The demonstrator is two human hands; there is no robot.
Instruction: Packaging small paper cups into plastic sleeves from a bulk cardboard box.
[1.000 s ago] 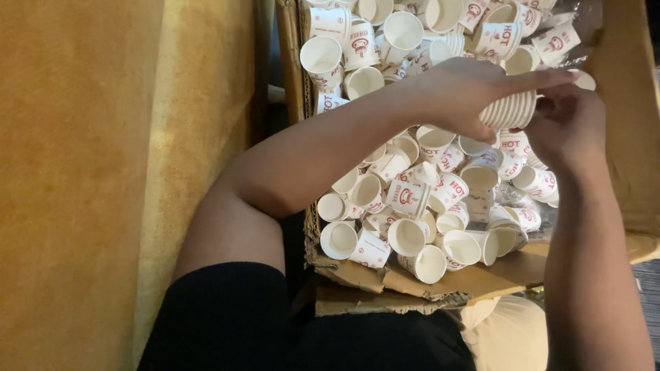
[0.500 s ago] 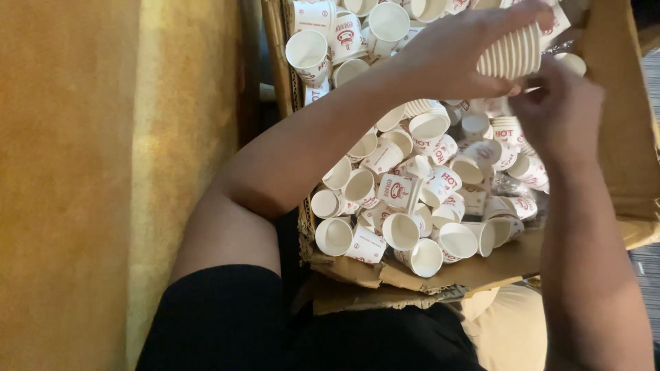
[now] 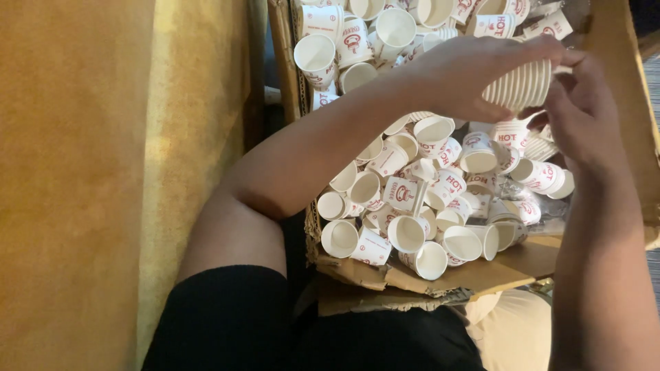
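The stack of nested paper cups sat sideways in the left hand, fingers wrapped over top & thumb under, up near the far side of the cardboard box. Right hand met the stack's rim end, fingertips pinched on it; can't tell if it held a separate cup. One stack, approx. 10 rims showing, exact no. unclear. Loose white cups w/ red print filled the box below both hands, too many & too piled to count, dozens. Left forearm reached diagonally across the box; right arm came up the right side, wrist bent inward. Both hands hovered above the pile.
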